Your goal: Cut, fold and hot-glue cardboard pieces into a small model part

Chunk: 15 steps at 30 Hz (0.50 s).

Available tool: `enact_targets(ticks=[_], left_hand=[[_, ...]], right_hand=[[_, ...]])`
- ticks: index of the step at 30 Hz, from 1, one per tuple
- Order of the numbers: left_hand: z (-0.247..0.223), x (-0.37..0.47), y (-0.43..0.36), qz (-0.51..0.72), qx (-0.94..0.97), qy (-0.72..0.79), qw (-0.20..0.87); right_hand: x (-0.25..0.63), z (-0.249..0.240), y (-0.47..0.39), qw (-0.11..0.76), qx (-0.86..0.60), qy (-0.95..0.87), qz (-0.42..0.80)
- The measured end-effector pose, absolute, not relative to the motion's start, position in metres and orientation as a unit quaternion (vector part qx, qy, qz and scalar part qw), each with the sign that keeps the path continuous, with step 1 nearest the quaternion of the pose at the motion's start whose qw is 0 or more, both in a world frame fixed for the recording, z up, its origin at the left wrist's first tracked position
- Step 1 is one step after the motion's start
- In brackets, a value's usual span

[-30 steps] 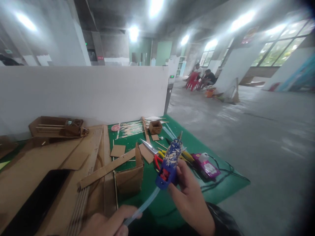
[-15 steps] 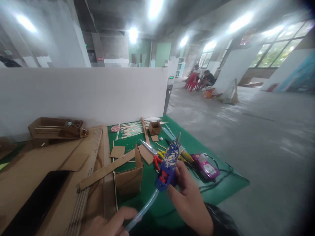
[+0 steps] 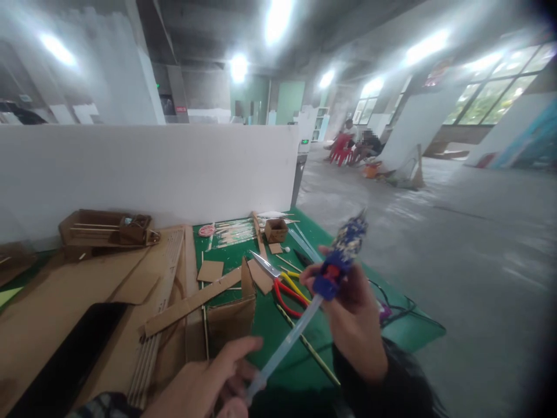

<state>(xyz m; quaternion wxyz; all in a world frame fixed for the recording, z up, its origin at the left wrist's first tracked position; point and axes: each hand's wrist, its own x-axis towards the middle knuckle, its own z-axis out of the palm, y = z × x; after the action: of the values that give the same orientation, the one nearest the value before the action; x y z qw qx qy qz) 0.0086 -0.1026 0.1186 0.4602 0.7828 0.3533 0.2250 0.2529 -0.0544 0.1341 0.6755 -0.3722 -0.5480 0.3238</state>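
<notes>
1. Gripping the blue glue gun (image 3: 343,255) from beneath and behind, my right fingers (image 3: 310,277) are closed round its rear in the head view, holding it above the counter (image 3: 270,316) towards the right edge. Its nozzle tilts up and away, perhaps so the rear opening faces me.
2. My left fingers (image 3: 246,347) are together on the free end of the glue stick (image 3: 292,341), low over the near edge; the index reaches out straight. I judge this grip keeps the stick lined up with the gun.
3. The stick is a smooth, cloudy, translucent rod. The gun's barrel is crusted with pale flecks, and red shows inside its rear.
4. Scissors (image 3: 275,274) lie open-handled near the gun, shiny metal blades towards the far left corner, with red and yellow grips; set there, I think, for easy reach.
5. Left of them, a folded brown cardboard piece (image 3: 230,319) stands on edge, touched by a long flat cardboard strip (image 3: 195,302).
6. Along the far edge sit a small square cardboard box (image 3: 275,230) and a row of thin sticks (image 3: 235,232), streaked white.
</notes>
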Motion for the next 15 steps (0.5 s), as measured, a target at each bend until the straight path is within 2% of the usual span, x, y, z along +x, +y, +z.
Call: enact_targets(ticks=[3, 7, 10, 15], left_hand=[[0.123, 0.004, -0.100, 0.284, 0.807, 0.323, 0.404], [0.130, -0.002, -0.102, 0.322, 0.798, 0.363, 0.357], [0.133, -0.008, -0.101, 0.337, 0.780, 0.405, 0.338], [0.139, -0.019, -0.097, 0.318, 0.801, 0.462, 0.208]], right_hand=[[0.271, 0.159, -0.033, 0.724, -0.323, -0.524, 0.312], [0.309, 0.201, 0.003, 0.763, -0.267, -0.499, 0.313], [0.336, 0.236, 0.025, 0.755, -0.300, -0.478, 0.333], [0.356, 0.269, 0.025, 0.698, -0.366, -0.486, 0.377]])
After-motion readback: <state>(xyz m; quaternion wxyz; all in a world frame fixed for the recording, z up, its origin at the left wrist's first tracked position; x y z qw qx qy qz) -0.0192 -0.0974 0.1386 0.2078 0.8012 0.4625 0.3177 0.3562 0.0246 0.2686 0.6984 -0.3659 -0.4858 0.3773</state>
